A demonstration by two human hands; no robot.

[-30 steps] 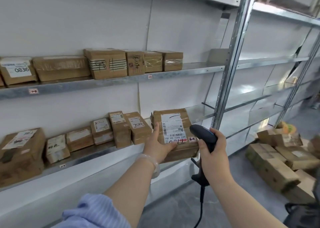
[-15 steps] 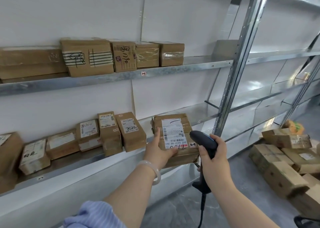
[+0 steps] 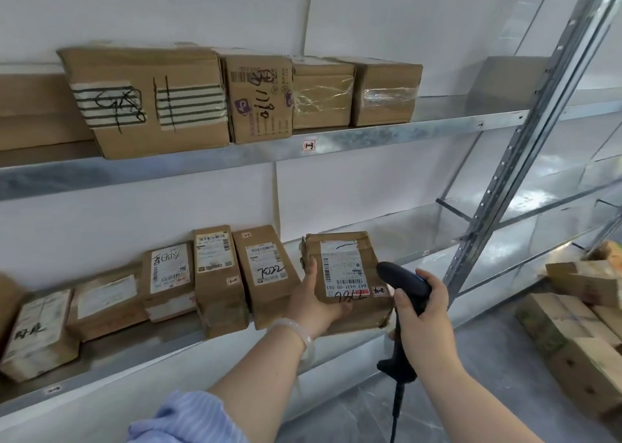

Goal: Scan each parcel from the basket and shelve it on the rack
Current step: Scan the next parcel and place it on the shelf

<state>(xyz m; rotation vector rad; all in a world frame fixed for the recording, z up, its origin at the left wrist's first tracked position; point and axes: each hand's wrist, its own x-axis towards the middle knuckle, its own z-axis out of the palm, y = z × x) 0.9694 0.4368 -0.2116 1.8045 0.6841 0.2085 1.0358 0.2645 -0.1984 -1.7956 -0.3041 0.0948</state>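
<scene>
A brown cardboard parcel (image 3: 350, 260) with a white barcode label lies at the front of the lower rack shelf (image 3: 420, 254), right of a row of parcels. My left hand (image 3: 311, 304) grips its lower left corner, thumb up along the left edge. My right hand (image 3: 422, 311) holds a black corded scanner (image 3: 404, 282) just right of the parcel, its head pointing left toward the label.
Several labelled parcels (image 3: 255, 274) lean in a row on the lower shelf to the left. More boxes (image 3: 151, 102) line the upper shelf (image 3: 370, 136). A metal upright (image 3: 525, 153) stands to the right. Cardboard boxes (image 3: 572, 335) are piled on the floor at right.
The view has shifted right and closer to the rack. The parcel has moved a little deeper onto the lower shelf; both hands keep their grips.
</scene>
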